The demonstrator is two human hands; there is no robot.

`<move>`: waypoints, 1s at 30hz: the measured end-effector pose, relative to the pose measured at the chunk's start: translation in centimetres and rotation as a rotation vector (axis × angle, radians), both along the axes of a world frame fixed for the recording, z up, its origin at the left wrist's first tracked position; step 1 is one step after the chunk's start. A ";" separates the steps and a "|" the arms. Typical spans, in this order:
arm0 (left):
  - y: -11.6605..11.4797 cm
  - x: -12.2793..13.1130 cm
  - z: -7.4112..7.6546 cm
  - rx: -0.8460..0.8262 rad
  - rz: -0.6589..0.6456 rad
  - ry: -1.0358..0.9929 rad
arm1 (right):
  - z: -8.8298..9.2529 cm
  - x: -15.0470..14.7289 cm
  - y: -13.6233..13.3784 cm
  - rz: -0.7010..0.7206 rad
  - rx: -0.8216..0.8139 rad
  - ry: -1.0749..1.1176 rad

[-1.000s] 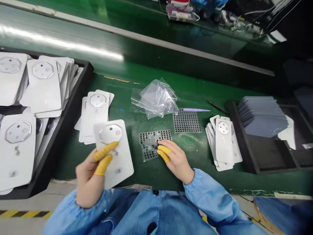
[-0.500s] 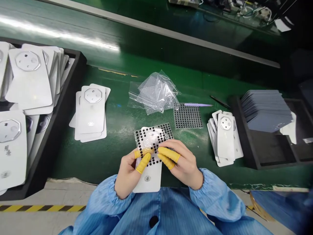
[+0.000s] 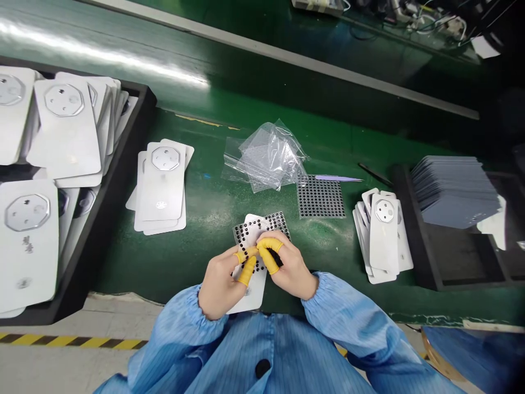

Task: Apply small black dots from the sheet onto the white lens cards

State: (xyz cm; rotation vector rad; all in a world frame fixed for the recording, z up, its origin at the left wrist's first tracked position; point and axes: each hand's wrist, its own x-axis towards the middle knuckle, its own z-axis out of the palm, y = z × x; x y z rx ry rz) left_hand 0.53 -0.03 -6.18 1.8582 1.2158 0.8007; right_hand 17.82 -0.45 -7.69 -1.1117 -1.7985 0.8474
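Note:
Yellow finger cots cover the thumb and forefinger of both hands. My left hand [image 3: 223, 282] pinches a clear sheet of round black dots [image 3: 280, 220], which bends over a white rectangular panel [image 3: 255, 293]. Gaps show among the dots. My right hand [image 3: 289, 268] has its thumb and forefinger pinched together against the left fingertips, over the sheet; whatever sits between them is too small to make out. Behind the hands lies a second, fuller dot sheet [image 3: 321, 198] with lilac tweezers [image 3: 338, 178] across its top edge.
Crumpled clear plastic bags [image 3: 266, 156] lie mid-bench. White panels with octagonal dials form a left stack [image 3: 162, 189] and a right stack [image 3: 384, 235]. A black tray [image 3: 135, 128] of panels stands far left; another black tray [image 3: 424, 268] holds grey plates [image 3: 455, 191]. A dark slim tool [image 3: 375, 174] lies nearby.
My right hand has moved left and curled its fingers into a pinch at the left fingertips. The sheet now bends more. The whole view has shifted slightly.

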 end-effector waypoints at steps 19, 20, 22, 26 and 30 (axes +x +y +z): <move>-2.3 0.4 4.4 -0.409 0.521 -0.517 | 3.2 0.4 -0.1 -0.254 0.292 -0.153; -2.5 1.2 4.2 -0.391 0.475 -0.510 | 3.6 0.3 -0.3 -0.231 0.284 -0.151; -2.9 2.2 3.7 -0.343 0.399 -0.500 | 4.2 0.4 -0.5 -0.178 0.294 -0.168; -3.2 2.4 3.2 -0.282 0.367 -0.486 | 5.0 0.6 -1.1 -0.116 0.375 -0.354; -3.1 2.3 3.6 -0.248 0.353 -0.447 | 5.0 0.7 -1.5 -0.100 0.407 -0.434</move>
